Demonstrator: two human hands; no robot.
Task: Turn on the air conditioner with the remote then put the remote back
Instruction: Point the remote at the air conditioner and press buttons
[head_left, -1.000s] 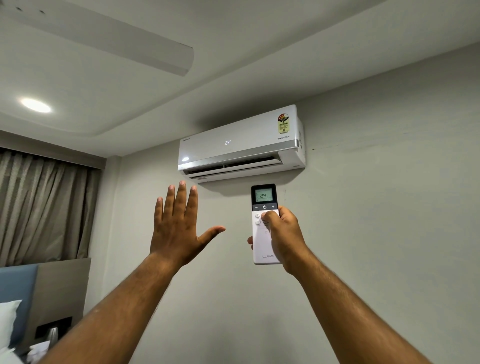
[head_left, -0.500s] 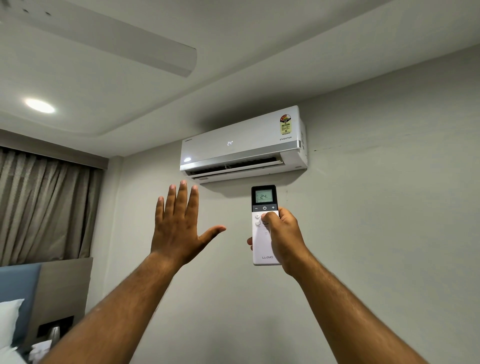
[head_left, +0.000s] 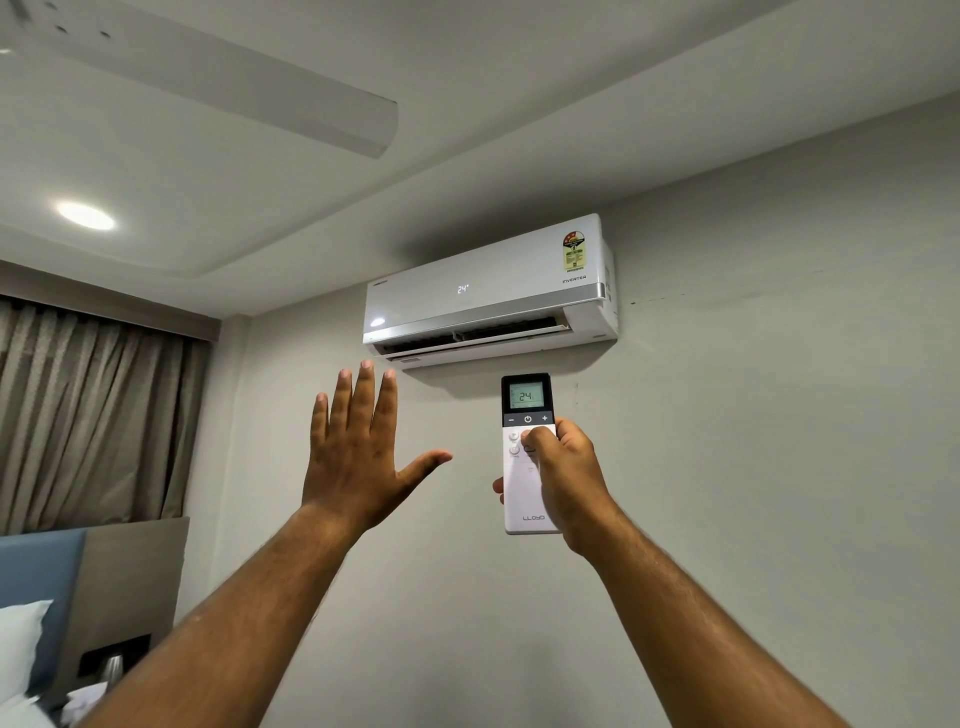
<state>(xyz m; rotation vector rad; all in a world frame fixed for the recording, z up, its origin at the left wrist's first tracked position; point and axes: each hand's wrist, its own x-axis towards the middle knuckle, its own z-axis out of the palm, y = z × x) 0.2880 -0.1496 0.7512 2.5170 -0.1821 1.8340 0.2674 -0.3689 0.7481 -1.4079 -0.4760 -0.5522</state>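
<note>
Below the air conditioner (head_left: 488, 291) the wall (head_left: 753, 441) is bare, and only the hands fill that space: the left hand (head_left: 358, 457) spread flat under its left end, the right hand (head_left: 566, 478) closed around the remote (head_left: 524, 467) just under its middle. Open air lies between them and to the right of the remote.

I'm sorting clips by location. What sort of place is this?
Probably a hotel bedroom: a padded headboard with a white pillow, heavy curtains, and a wall-mounted air conditioner.
</note>
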